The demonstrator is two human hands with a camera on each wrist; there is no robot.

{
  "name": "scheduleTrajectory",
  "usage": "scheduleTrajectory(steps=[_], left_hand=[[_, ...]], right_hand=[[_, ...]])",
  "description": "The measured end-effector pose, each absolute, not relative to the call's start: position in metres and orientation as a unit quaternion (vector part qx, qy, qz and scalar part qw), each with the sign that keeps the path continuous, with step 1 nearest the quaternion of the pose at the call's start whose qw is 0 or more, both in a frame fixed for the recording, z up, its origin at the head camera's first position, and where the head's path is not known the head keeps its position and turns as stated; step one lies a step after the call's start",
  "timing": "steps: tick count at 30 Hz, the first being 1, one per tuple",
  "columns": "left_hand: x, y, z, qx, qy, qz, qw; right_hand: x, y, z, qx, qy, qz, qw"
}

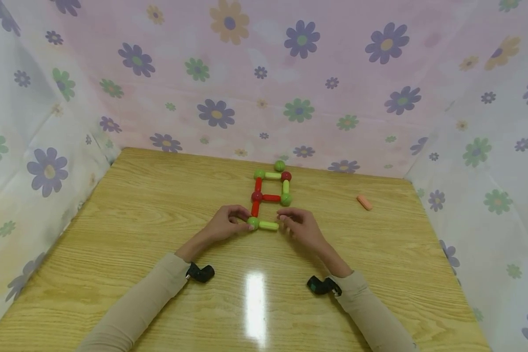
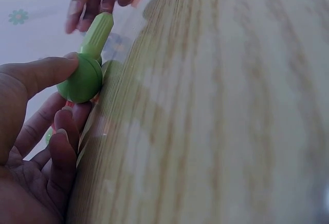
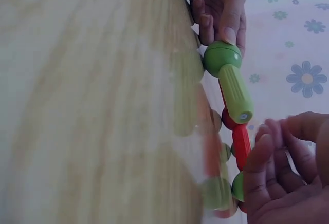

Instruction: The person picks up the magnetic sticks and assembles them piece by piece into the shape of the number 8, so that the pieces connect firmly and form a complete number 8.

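In the head view, my left hand (image 1: 223, 223) pinches a green ball (image 1: 253, 223) at the near left corner of a joined ball-and-stick shape. A yellow-green stick (image 1: 269, 225) extends right from this ball, its far end free. My right hand (image 1: 302, 228) is just beyond that end, fingers loosely bent, with nothing seen in them; the right wrist view shows a gap between its fingers (image 3: 259, 157) and the stick (image 3: 236, 94). A red stick (image 1: 255, 209) runs from the held ball to a dark red ball (image 1: 257, 196).
Farther back, red and yellow-green sticks form a square with a red ball (image 1: 286, 176) and green balls (image 1: 286, 199) at its corners. One loose green ball (image 1: 279, 165) lies behind it. An orange stick (image 1: 364, 202) lies to the right on the wooden table (image 1: 136, 205). Flowered cloth (image 1: 264, 93) surrounds the table.
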State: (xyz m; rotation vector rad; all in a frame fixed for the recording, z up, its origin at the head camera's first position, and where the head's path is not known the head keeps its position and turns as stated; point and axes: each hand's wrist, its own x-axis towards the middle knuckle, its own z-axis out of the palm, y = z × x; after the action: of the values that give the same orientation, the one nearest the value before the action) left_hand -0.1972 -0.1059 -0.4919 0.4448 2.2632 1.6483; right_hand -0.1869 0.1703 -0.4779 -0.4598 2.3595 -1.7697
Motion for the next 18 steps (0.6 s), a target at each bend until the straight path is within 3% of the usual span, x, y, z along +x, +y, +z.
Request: scheduleTrajectory(steps=[18], left_hand=[[-0.196,-0.108,-0.491,0.156,0.788,0.575,0.155]], right_hand=[[-0.232,0.169,-0.47,-0.062,0.682,-0.729,0.007]])
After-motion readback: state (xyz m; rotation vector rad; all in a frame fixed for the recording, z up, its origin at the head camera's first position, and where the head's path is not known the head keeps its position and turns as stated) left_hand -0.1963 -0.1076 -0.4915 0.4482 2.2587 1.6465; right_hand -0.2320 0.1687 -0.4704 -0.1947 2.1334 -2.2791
